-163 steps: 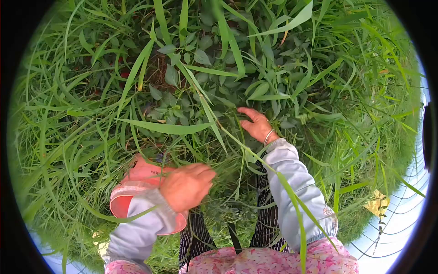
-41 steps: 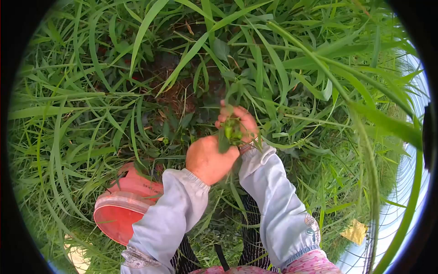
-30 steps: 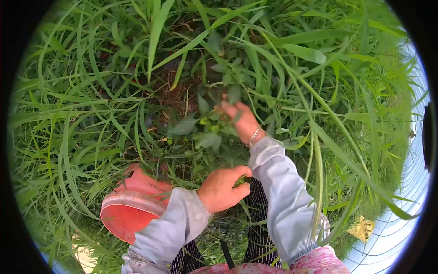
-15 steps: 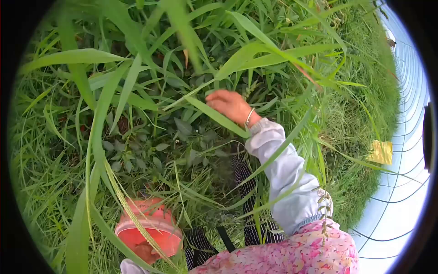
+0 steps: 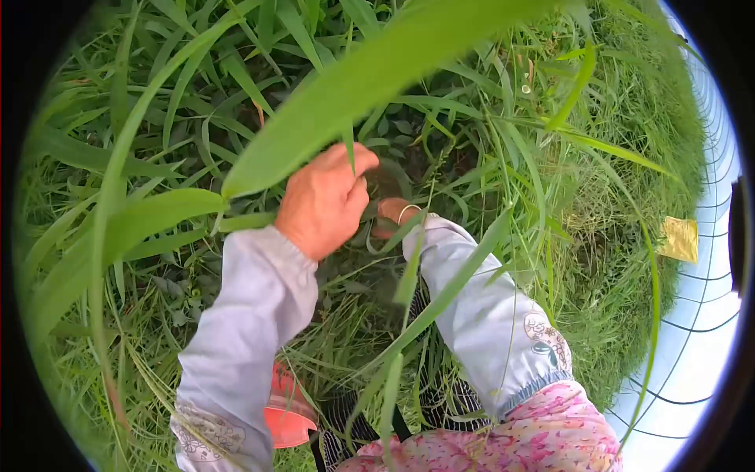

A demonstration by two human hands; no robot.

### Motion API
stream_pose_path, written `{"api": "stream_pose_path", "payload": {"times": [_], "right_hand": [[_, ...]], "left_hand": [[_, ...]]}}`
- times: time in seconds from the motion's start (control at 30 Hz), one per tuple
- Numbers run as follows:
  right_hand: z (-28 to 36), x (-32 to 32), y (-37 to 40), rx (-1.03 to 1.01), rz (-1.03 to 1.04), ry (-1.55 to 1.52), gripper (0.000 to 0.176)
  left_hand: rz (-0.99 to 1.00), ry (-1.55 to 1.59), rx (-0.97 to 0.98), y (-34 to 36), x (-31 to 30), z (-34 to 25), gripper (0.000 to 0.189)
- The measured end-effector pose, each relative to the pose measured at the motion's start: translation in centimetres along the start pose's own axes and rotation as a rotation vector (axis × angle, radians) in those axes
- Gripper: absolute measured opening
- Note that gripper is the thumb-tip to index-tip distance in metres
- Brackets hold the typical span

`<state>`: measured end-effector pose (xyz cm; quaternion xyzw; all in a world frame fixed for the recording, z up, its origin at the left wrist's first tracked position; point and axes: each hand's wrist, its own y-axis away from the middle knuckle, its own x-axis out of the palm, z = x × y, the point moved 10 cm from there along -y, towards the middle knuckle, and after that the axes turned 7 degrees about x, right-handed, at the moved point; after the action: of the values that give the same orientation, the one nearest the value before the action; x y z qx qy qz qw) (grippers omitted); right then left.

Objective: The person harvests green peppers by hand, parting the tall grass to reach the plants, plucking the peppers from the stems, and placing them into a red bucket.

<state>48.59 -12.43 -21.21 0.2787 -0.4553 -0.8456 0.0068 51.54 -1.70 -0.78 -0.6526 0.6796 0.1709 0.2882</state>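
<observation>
The left hand (image 5: 324, 203) curls its fingers among the green leaves (image 5: 397, 130); whether it grips anything, I cannot tell. The right hand (image 5: 392, 214), banded at the wrist, is partly hidden by leaves, its grip unclear. The red bucket (image 5: 289, 417) sits beside the left sleeve (image 5: 236, 330), whose round print is unreadable.

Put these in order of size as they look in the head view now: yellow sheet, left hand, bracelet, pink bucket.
1. left hand
2. pink bucket, counting only the part showing beside the sleeve
3. yellow sheet
4. bracelet
</observation>
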Motion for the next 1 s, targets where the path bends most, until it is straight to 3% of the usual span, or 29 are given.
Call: {"api": "stream_pose_path", "payload": {"times": [0.07,0.13,0.17,0.2,0.27,0.3,0.33,0.37,0.43,0.6,0.67,0.77,0.87,0.97,1.0], "right_hand": [[-0.2,3.5,1.2,-0.056,0.085,0.195,0.037],[-2.0,6.9,2.6,-0.066,0.166,0.412,0.032],[-4.0,7.8,3.5,0.012,0.215,0.362,0.034],[-6.6,8.5,4.7,0.09,0.262,0.312,0.035],[-10.7,9.3,7.3,0.037,0.233,0.388,0.036],[-12.3,10.4,8.8,0.108,0.362,0.459,0.038],[-14.4,11.4,10.6,0.183,0.489,0.533,0.04],[-15.7,11.9,12.2,0.235,0.549,0.562,0.04],[-16.9,13.3,14.6,0.277,0.546,0.51,0.041],[-16.2,14.3,16.7,0.256,0.448,0.268,0.041],[-15.0,13.8,16.5,0.215,0.409,0.187,0.042],[-13.4,12.1,15.1,0.15,0.367,0.204,0.042],[-11.1,7.5,12.7,0.086,0.31,0.422,0.041],[-6.9,1.8,10.2,-0.047,0.111,0.485,0.034],[-5.2,0.0,9.3,-0.096,0.108,0.52,0.032]], "left_hand": [[0.047,-0.377,0.047,-1.6,1.1,3.2,0.044],[0.403,-0.591,-0.185,-0.1,3.2,8.9,0.058],[0.688,-0.668,-0.38,2.3,4.1,12.1,0.066],[0.796,-0.656,-0.577,5.8,5.0,16.1,0.072],[0.687,-0.652,-0.638,10.3,4.9,19.5,0.061],[0.63,-0.648,-0.666,12.5,4.8,21.2,0.056],[0.553,-0.626,-0.535,11.5,3.0,17.6,0.048],[0.537,-0.587,-0.541,12.4,3.0,17.5,0.047],[0.505,-0.51,-0.56,14.5,2.5,17.5,0.043],[0.641,-0.434,-0.467,17.8,5.8,13.0,0.043],[0.693,-0.471,-0.507,19.6,7.0,11.0,0.042],[0.579,-0.251,-0.638,22.0,8.0,8.7,0.028],[0.455,-0.396,-0.282,22.3,9.0,3.4,0.028],[0.627,-0.332,-0.608,24.2,9.7,3.9,0.03],[0.629,-0.337,-0.617,24.1,9.8,3.7,0.035]]}}
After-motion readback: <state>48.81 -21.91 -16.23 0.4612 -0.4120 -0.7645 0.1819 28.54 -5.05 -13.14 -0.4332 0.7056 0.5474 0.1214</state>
